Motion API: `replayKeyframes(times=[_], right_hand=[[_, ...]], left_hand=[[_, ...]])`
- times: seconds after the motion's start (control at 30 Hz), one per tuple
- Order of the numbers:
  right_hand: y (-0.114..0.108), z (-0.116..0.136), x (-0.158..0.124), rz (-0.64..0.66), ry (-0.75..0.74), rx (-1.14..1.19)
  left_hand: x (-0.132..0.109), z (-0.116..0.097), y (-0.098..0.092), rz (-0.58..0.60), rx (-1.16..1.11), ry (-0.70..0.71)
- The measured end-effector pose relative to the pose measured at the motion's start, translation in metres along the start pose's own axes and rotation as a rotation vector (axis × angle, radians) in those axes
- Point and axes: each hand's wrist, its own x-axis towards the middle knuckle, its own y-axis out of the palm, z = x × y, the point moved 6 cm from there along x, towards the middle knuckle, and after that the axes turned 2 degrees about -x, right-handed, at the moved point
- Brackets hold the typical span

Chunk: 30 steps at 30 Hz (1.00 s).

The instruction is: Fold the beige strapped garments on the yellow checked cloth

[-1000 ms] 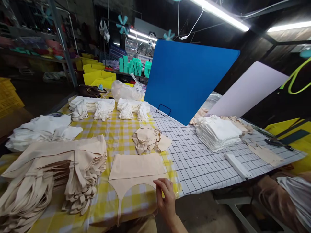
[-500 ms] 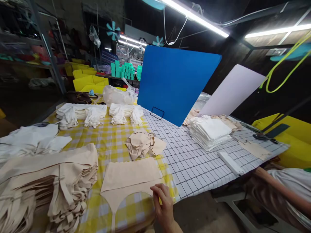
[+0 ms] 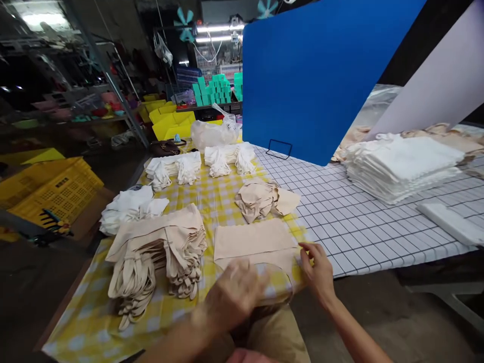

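A flat beige fabric piece [image 3: 252,241] lies on the yellow checked cloth [image 3: 215,199] at the table's near edge. My right hand [image 3: 316,269] rests at its right corner, fingers curled on the fabric's edge. Over the piece's lower left part my left hand [image 3: 234,292] is smeared by motion, so its fingers cannot be read. A loose heap of beige pieces [image 3: 264,199] sits just beyond the flat one. A tall stack of beige cut pieces [image 3: 159,254] stands to the left.
White folded bundles [image 3: 212,161] line the far side, a white heap [image 3: 128,206] lies at left. A blue board [image 3: 321,75] stands upright on the white grid cloth [image 3: 359,227], with a stack of white pieces [image 3: 401,166] at right. Yellow crates [image 3: 45,189] sit on the floor at left.
The view swung left and down. My left hand came into view over the flat beige piece. My right hand stays at the piece's right corner.
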Motion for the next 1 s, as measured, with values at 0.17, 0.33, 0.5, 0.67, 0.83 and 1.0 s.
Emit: replayKeyframes(times=[0.17, 0.33, 0.5, 0.67, 0.83, 1.0], right_hand=[[-0.020, -0.021, -0.024, 0.244, 0.257, -0.089], [0.004, -0.049, -0.090, 0.790, 0.467, -0.086], [0.030, -0.033, -0.109, 0.638, 0.596, 0.490], [0.012, -0.024, -0.118, 0.661, 0.612, 0.630], [-0.045, -0.024, -0.115, 0.558, 0.286, 0.088], [-0.090, -0.002, -0.111, 0.521, -0.028, -0.301]], left_hand=[[0.014, 0.035, 0.053, 0.213, 0.005, -0.219], [0.035, 0.034, 0.092, 0.325, -0.100, -0.262], [0.065, -0.001, 0.114, 0.358, -0.195, -0.244], [0.069, -0.015, 0.126, 0.379, -0.175, -0.300], [0.066, -0.014, 0.128, 0.432, -0.175, -0.313], [0.067, -0.013, 0.126, 0.477, -0.186, -0.310]])
